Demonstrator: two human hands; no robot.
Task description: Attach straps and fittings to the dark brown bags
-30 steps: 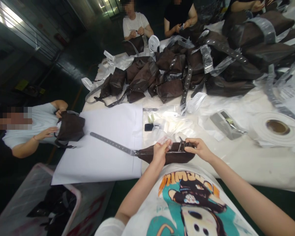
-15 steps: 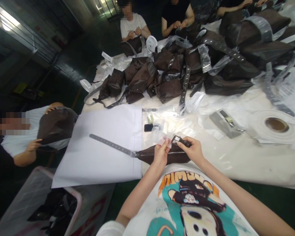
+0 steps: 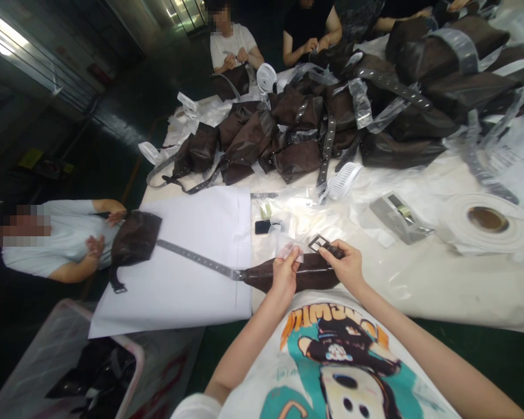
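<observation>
Two bare hands work at the near edge of a long white-covered table, low and centre in the frame. The left hand [image 3: 283, 272] pinches a small clear plastic piece [image 3: 289, 250] between thumb and fingers, tightly together on it. The right hand [image 3: 346, 267] grips a dark rectangular metal buckle [image 3: 325, 246], its fingers closed on one end. Both hands sit just above a dark brown fabric bag [image 3: 292, 278] lying flat on the table, and a long, grey, perforated strap [image 3: 196, 260] runs from the bag's left end across a white paper sheet [image 3: 201, 302]. Right of the hands lie a grey tape dispenser [image 3: 399, 218] and a big white roll [image 3: 502, 233]; a black phone [image 3: 262, 227] lies just above the hands, among loose plastic bags. A heap of similar brown bags [image 3: 297, 139] fills the upper right of the table, with small white fans [image 3: 343, 180] among them. At the left edge, a co-worker's hands [image 3: 95, 245] hold another brown bag [image 3: 135, 238] at the paper's end, and two more people sit at the top of the frame
</observation>
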